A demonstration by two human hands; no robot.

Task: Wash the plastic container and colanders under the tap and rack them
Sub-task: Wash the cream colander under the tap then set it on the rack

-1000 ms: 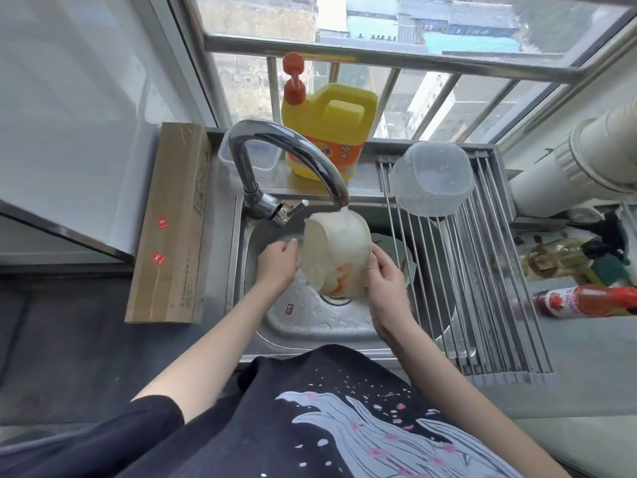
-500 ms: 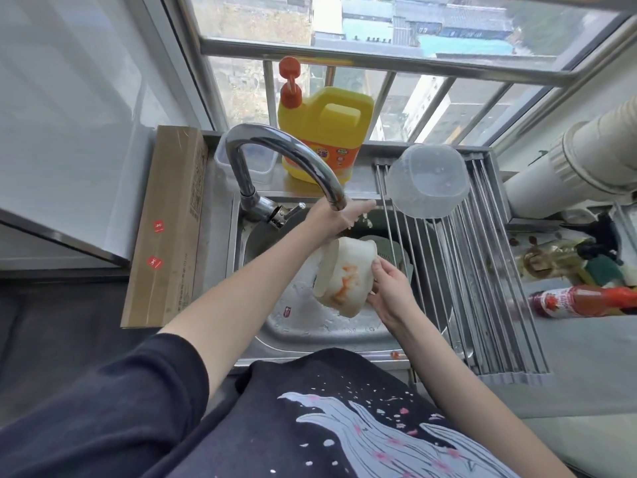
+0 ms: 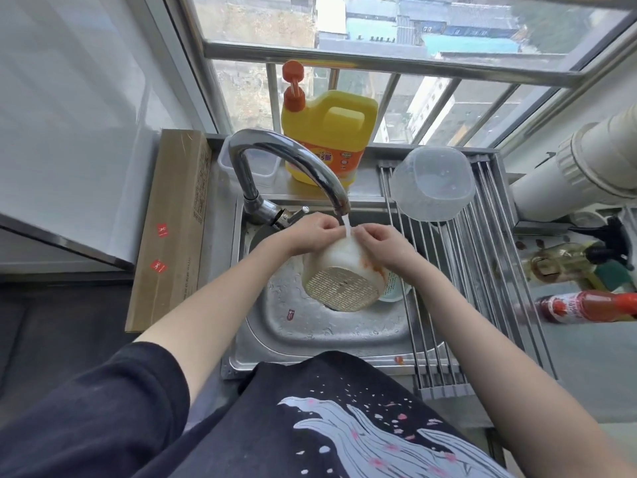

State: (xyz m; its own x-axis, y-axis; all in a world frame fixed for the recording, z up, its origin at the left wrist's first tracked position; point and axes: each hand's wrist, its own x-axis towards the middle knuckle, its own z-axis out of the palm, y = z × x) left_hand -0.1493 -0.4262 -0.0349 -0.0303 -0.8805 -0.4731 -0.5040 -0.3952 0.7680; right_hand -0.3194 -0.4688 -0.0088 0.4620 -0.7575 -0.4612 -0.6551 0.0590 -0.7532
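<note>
colander (image 3: 339,270) rim hidden behind left hand (image 3: 312,232), right hand (image 3: 382,244)

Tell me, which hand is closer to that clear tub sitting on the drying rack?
Right. The right hand grips the colander on the side toward the clear tub; the left hand grips its far side, nearer the tap's base.

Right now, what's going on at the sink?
A person is rinsing a white colander under the running tap, over the steel sink. The left hand and right hand both grip its far rim, with the mesh bottom tipped toward the camera. Orange residue shows on its side. A clear plastic container already sits upside down on the roll-up rack to the right.
</note>
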